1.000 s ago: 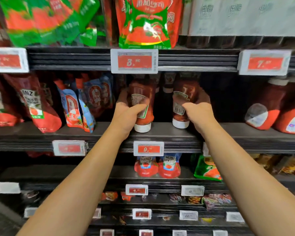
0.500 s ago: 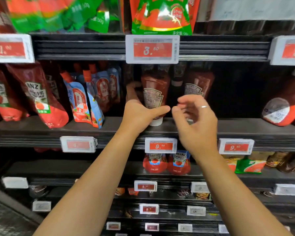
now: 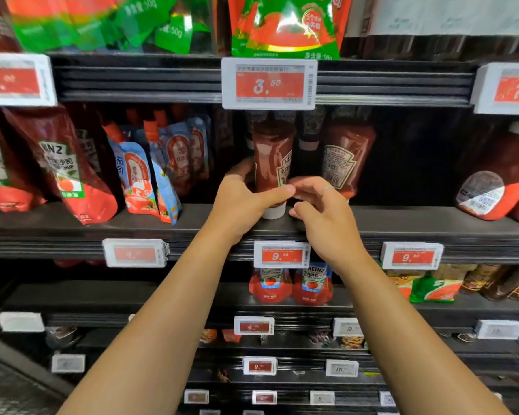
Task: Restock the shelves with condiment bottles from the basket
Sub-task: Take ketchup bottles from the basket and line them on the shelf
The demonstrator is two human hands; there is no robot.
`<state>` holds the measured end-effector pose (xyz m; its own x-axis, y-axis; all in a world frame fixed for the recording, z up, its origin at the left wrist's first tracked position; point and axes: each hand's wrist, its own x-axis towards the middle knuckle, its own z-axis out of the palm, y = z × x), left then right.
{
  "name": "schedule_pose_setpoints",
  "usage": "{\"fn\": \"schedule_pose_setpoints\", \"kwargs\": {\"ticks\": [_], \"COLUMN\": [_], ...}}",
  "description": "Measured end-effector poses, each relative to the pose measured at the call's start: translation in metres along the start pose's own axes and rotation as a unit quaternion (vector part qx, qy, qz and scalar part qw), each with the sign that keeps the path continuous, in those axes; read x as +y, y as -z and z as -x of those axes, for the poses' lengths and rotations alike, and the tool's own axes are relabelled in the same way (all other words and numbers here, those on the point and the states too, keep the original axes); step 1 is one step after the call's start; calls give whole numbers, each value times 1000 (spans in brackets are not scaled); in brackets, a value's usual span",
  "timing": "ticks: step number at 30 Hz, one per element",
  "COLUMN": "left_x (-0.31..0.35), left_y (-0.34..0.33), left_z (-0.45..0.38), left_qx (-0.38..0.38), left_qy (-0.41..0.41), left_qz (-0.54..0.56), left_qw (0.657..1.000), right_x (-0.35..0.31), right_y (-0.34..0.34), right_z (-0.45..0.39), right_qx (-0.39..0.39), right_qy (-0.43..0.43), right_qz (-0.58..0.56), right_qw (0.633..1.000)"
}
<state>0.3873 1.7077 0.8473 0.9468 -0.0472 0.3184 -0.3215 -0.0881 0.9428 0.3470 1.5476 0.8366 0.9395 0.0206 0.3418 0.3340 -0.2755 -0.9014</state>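
Right hand point(image 3: 327, 217) reached bottle point(image 3: 271, 163) (left point(image 3: 240, 205) gripping)

Plenty of open shelf point(image 3: 402, 223) on the right: a dark gap runs from the second bottle point(image 3: 346, 157) over to the big jar point(image 3: 492, 187) by the right edge. Left side's jammed with pouches point(image 3: 150, 172) right up to the front edge. The price tag point(image 3: 268, 83) hangs low over the bottle tops.

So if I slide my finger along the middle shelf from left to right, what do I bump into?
Dark red ketchup pouch → blue pouches with orange caps → upside-down ketchup bottle gripped by the left hand → second ketchup bottle behind the right hand → big fat bottle.
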Motion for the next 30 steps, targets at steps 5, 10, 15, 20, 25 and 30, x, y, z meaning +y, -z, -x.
{"fn": "schedule_pose_setpoints", "kwargs": {"ticks": [5,10,15,20,25,30], "left_x": [0,0,4,15,22,22], "left_y": [0,1,-1,-8,-74,-114], "left_z": [-1,-1,3,41,65,55], "left_qx": [-3,-7,2,182,-6,-17], "left_qy": [15,19,14,-220,-240,-97], "left_qz": [32,34,30,-120,-150,-241], "left_qw": [999,999,999,951,959,966], "right_x": [-3,-6,-5,2,2,8], "right_y": [0,-1,6,47,76,72], "right_z": [-10,-8,-4,2,-24,-43], "right_qx": [-23,-41,-58,143,258,143], "right_qy": [-41,-25,-10,18,-64,-151], "right_qz": [-22,12,-3,41,-68,-227], "right_qw": [999,999,998,989,962,952]}}
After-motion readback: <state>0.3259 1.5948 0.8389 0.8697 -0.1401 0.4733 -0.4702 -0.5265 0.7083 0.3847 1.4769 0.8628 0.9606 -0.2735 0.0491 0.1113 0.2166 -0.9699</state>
